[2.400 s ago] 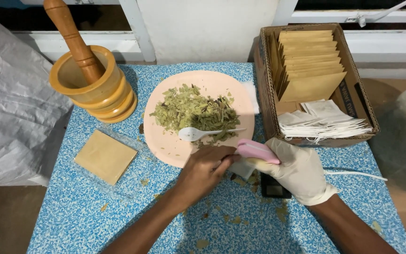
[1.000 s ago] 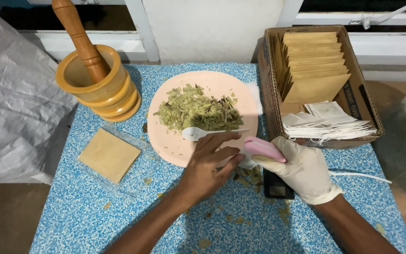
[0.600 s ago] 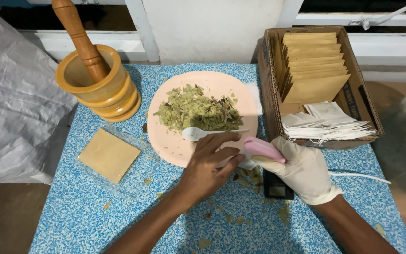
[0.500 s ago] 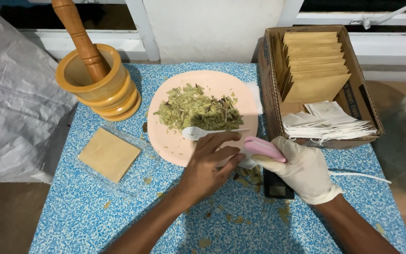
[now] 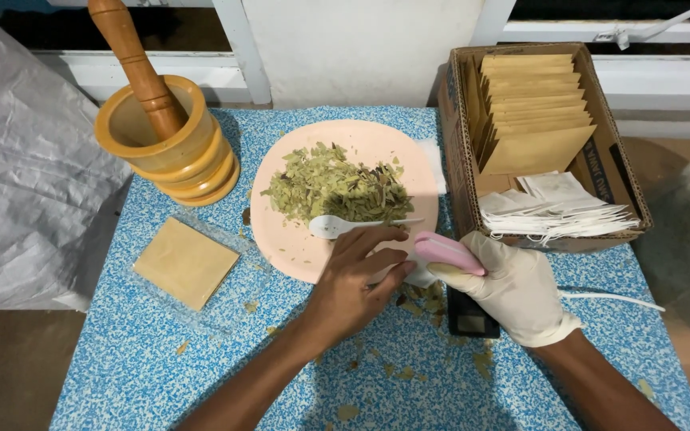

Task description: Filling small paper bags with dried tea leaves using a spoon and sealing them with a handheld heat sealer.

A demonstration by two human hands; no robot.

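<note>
My right hand (image 5: 513,291), in a white glove, grips a pink hand-held sealer (image 5: 449,253) near the front edge of the pink plate (image 5: 361,140). The sealer's jaw sits on a small white bag (image 5: 421,277). My bare left hand (image 5: 353,283) lies beside it with fingers stretched out and apart; its fingertips reach the bag and the plate's rim. The plate holds a heap of dried green leaves (image 5: 333,187) and a white plastic spoon (image 5: 337,227). A black device (image 5: 469,318) lies partly hidden under my right hand.
A wooden mortar with a pestle (image 5: 161,136) stands at the back left. A flat tan packet (image 5: 185,263) lies on clear plastic at the left. A cardboard box (image 5: 620,172) at the right holds brown envelopes and white bags. Leaf crumbs dot the blue table (image 5: 121,359).
Since the earliest frame my left hand has gone from pinching at the sealer to fingers stretched out. Over the last second nothing has visibly moved.
</note>
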